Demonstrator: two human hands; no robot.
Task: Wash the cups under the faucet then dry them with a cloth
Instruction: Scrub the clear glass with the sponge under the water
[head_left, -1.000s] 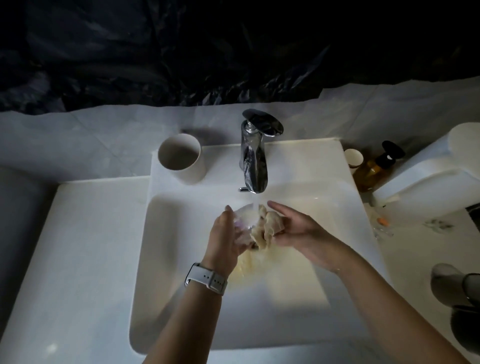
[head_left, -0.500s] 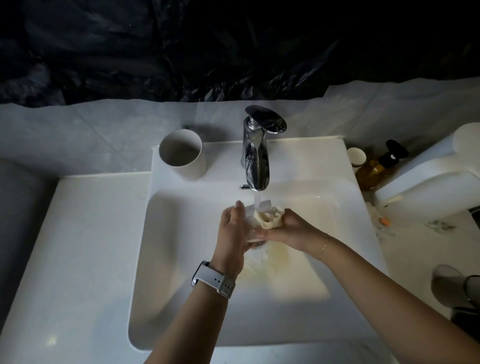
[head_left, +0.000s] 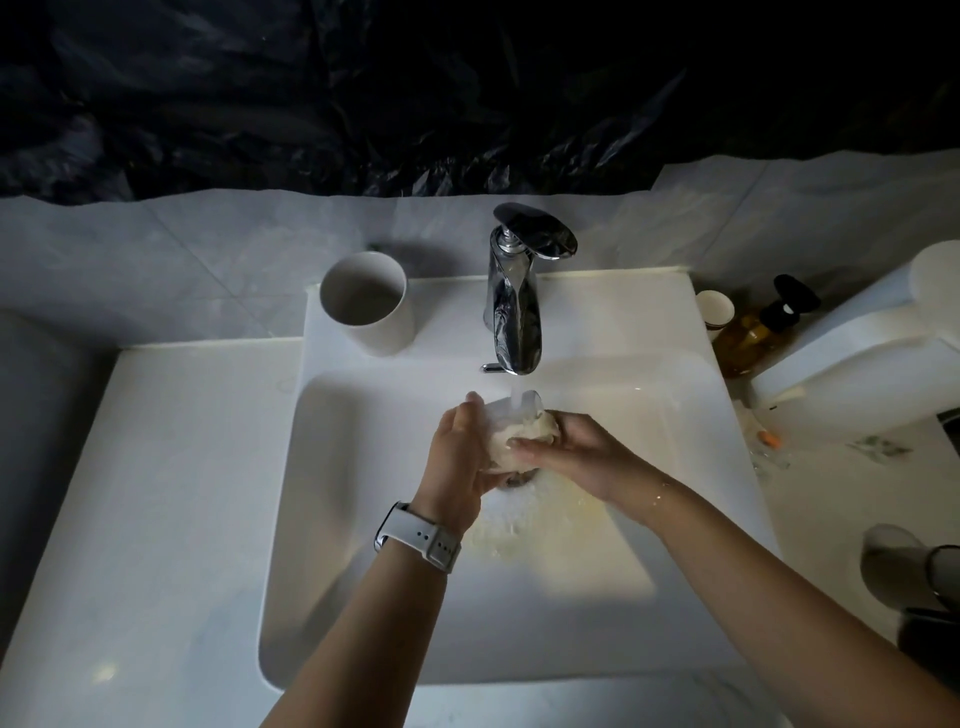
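Water runs from the chrome faucet (head_left: 514, 306) into a clear cup (head_left: 511, 410) that my left hand (head_left: 460, 457) grips over the white sink basin (head_left: 363, 571). My right hand (head_left: 576, 447) holds a pale, wet cloth (head_left: 524, 434) pressed against the cup's side. Most of the cup is hidden by my fingers and the cloth. A white cup (head_left: 366, 301) stands upright on the sink ledge to the left of the faucet.
To the right of the basin stand a small cup (head_left: 716, 307), an amber pump bottle (head_left: 753, 327) and a large white appliance (head_left: 872, 353). More dark items sit at the right edge. White countertop (head_left: 156, 519) lies to the left.
Water started flowing between the earliest frame and now. Both hands brought the cup and cloth up under the stream, and the right hand wrapped the cloth tighter against the cup.
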